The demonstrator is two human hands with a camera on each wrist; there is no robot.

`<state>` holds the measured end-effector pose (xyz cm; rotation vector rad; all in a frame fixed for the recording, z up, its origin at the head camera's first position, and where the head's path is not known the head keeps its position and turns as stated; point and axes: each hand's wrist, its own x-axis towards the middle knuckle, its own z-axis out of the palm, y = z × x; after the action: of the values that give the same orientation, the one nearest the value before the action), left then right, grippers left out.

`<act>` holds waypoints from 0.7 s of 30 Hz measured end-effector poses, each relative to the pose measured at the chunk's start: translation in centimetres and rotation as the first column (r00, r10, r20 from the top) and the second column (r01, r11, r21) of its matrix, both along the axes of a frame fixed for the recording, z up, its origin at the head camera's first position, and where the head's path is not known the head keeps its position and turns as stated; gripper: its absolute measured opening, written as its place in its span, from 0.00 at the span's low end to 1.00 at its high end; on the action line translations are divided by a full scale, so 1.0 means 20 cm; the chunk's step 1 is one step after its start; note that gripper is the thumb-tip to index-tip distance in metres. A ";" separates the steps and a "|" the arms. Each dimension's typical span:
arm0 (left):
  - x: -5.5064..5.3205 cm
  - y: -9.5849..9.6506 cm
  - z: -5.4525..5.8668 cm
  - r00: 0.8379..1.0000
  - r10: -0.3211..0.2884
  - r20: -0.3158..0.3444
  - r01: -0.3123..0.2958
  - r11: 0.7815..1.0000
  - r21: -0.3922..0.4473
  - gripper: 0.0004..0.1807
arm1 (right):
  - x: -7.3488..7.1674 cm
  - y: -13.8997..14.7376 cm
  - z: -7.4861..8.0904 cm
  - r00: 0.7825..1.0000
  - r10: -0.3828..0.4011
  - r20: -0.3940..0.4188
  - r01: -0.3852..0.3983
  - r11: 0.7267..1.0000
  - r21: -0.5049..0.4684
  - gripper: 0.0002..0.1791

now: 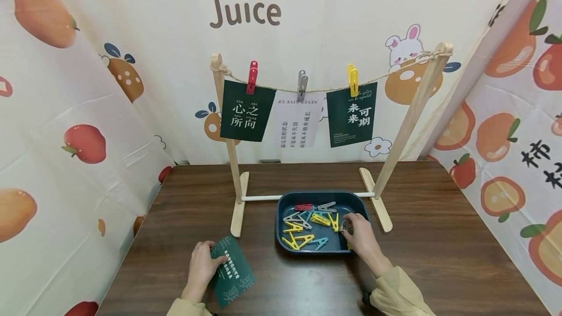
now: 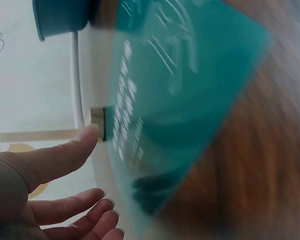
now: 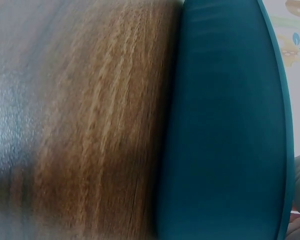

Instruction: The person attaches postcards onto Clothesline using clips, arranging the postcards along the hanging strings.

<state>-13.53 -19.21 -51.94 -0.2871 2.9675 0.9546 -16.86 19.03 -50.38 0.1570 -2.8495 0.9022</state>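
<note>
My left hand (image 1: 203, 265) is at the left edge of a dark green card (image 1: 234, 277) printed with white characters, its thumb overlapping the card from above. In the left wrist view, thumb and loosely bent fingers stand apart, close to the card's (image 2: 190, 90) edge. My right hand (image 1: 362, 238) reaches into the right side of a dark blue tray (image 1: 287, 200), where thumb and fingertips pinch a grey clothespin (image 1: 344, 227). Around it lie yellow (image 1: 320, 219), blue (image 1: 319, 243), red (image 1: 304, 207) and grey clothespins. The tray wall (image 3: 225, 125) hides most of that hand in the right wrist view.
Behind the tray stands a wooden frame (image 1: 408, 116) with a string (image 1: 382, 76). Red (image 1: 252, 78), grey (image 1: 302, 84) and yellow (image 1: 353, 81) clothespins hold a green card (image 1: 248, 111), a white card (image 1: 296, 123) and another green card (image 1: 351, 118) on it. A white rod (image 1: 261, 198) joins the feet.
</note>
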 end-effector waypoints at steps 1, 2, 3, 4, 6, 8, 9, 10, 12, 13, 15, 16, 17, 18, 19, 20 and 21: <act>0.00 -0.01 -0.01 1.000 0.000 0.006 0.000 1.000 -0.009 0.28 | 0.00 0.00 0.00 1.000 -0.004 0.000 0.004 1.000 -0.006 0.18; 0.01 -0.02 -0.01 1.000 0.001 0.011 -0.001 1.000 -0.018 0.30 | 0.01 0.00 0.00 1.000 -0.009 -0.002 0.009 1.000 -0.011 0.19; 0.01 -0.04 -0.02 1.000 0.000 0.018 0.000 1.000 -0.025 0.31 | 0.01 0.01 0.00 1.000 -0.014 -0.004 0.014 1.000 -0.019 0.19; 0.02 -0.05 -0.02 1.000 0.002 0.028 -0.001 1.000 -0.030 0.32 | 0.01 0.01 0.00 1.000 -0.019 -0.006 0.019 0.999 -0.026 0.19; 0.02 -0.07 -0.02 0.999 0.001 0.044 0.000 0.999 -0.039 0.35 | 0.01 0.02 -0.01 1.000 -0.025 -0.013 0.025 0.999 -0.034 0.18; 0.03 -0.08 -0.02 0.998 0.001 0.059 0.002 0.999 -0.041 0.37 | 0.02 0.02 -0.01 0.999 -0.033 -0.018 0.032 0.998 -0.050 0.18; 0.03 -0.09 -0.02 0.998 0.001 0.067 0.002 0.999 -0.043 0.38 | 0.02 0.02 -0.01 0.999 -0.034 -0.020 0.032 0.998 -0.060 0.18; 0.03 -0.10 -0.02 0.997 0.001 0.075 0.003 0.999 -0.045 0.39 | 0.02 0.03 -0.01 0.999 -0.036 -0.023 0.034 0.997 -0.071 0.18; 0.03 -0.11 -0.03 0.997 -0.005 0.082 0.009 0.999 -0.050 0.41 | 0.02 0.03 -0.01 0.999 -0.039 -0.029 0.036 0.995 -0.088 0.18; 0.03 -0.11 -0.03 0.996 -0.010 0.084 0.014 0.999 -0.051 0.42 | 0.03 0.03 -0.01 0.999 -0.041 -0.029 0.038 0.995 -0.097 0.18; 0.03 -0.12 -0.03 0.996 -0.022 0.082 0.026 0.998 -0.053 0.43 | 0.03 0.03 -0.01 0.998 -0.044 -0.036 0.040 0.993 -0.115 0.18; 0.03 -0.12 -0.03 0.996 -0.028 0.081 0.033 0.998 -0.054 0.43 | 0.04 0.03 -0.01 0.998 -0.047 -0.037 0.042 0.992 -0.122 0.18; 0.03 -0.13 -0.03 0.996 -0.034 0.079 0.038 0.998 -0.054 0.42 | 0.04 0.03 -0.01 0.998 -0.049 -0.041 0.043 0.991 -0.129 0.18; 0.03 -0.13 -0.03 0.996 -0.041 0.076 0.046 0.997 -0.057 0.42 | 0.04 0.03 -0.01 0.998 -0.051 -0.045 0.045 0.989 -0.139 0.18; 0.02 -0.13 -0.03 0.996 -0.049 0.072 0.054 0.997 -0.060 0.42 | 0.04 0.03 -0.01 0.997 -0.054 -0.052 0.045 0.988 -0.147 0.18; 0.02 -0.13 -0.03 0.996 -0.057 0.068 0.061 0.996 -0.065 0.42 | 0.05 0.03 -0.01 0.997 -0.055 -0.060 0.045 0.987 -0.156 0.18; 0.02 -0.13 -0.02 0.996 -0.064 0.064 0.069 0.995 -0.070 0.42 | 0.05 0.03 -0.01 0.996 -0.057 -0.068 0.045 0.985 -0.164 0.18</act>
<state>-13.05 -21.90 -52.43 -0.2132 2.9386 0.8184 -15.88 19.67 -50.58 0.0955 -2.6864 1.0889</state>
